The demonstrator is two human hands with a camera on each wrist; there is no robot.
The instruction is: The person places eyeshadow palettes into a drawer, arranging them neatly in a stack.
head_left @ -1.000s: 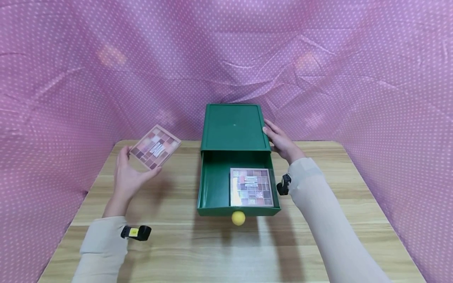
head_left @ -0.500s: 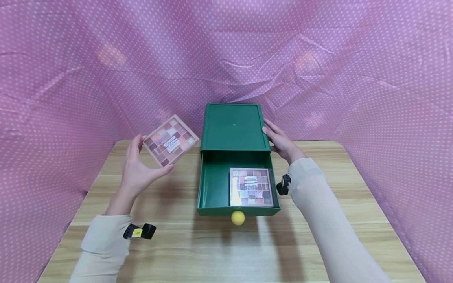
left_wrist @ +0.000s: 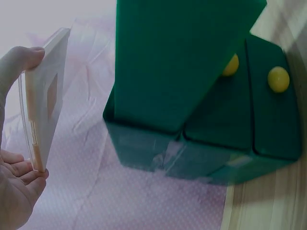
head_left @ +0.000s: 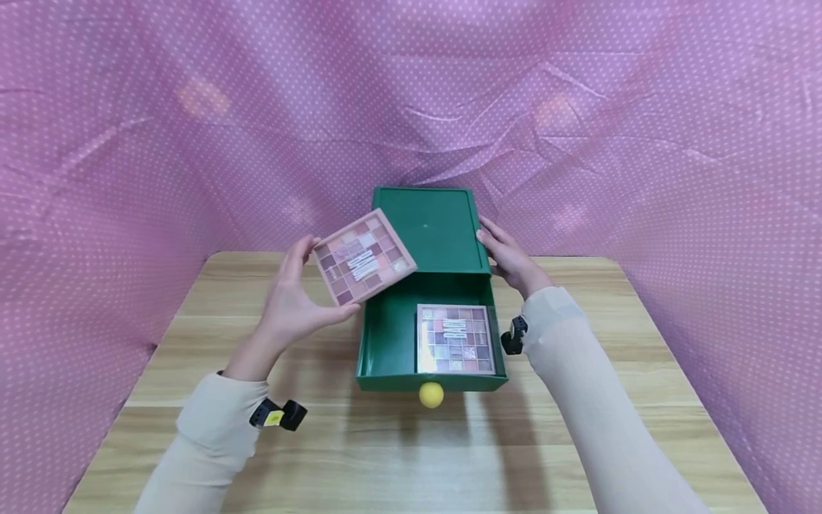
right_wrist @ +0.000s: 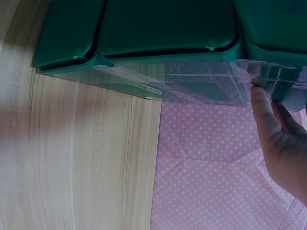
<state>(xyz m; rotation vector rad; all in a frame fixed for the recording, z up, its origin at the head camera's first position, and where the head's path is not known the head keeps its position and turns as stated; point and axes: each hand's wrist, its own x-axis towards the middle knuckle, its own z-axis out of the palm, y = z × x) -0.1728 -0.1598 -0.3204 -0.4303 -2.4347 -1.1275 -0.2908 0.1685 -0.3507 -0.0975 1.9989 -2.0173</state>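
My left hand [head_left: 292, 303] pinches an eyeshadow palette [head_left: 364, 258] by its edges, thumb on one side and fingers on the opposite one. Tilted in the air, the palette overlaps the left front of a green drawer cabinet [head_left: 430, 228] in the head view. Its pale back [left_wrist: 52, 96] shows in the left wrist view, apart from the cabinet. The top drawer [head_left: 389, 346] is pulled out, and a second eyeshadow palette [head_left: 456, 339] lies face up in its right half. My right hand [head_left: 510, 260] rests against the cabinet's right side, fingers extended [right_wrist: 263, 108].
A yellow ball knob [head_left: 431, 395] sticks out from the open drawer's front. Two closed drawers below have yellow knobs [left_wrist: 278, 79] too. The cabinet stands at the far part of a wooden table [head_left: 411, 464], before a pink dotted cloth [head_left: 411, 93].
My left hand has carried its palette rightward, from beside the cabinet to overlapping its left front. My right hand, the drawer and the palette inside it have stayed put.
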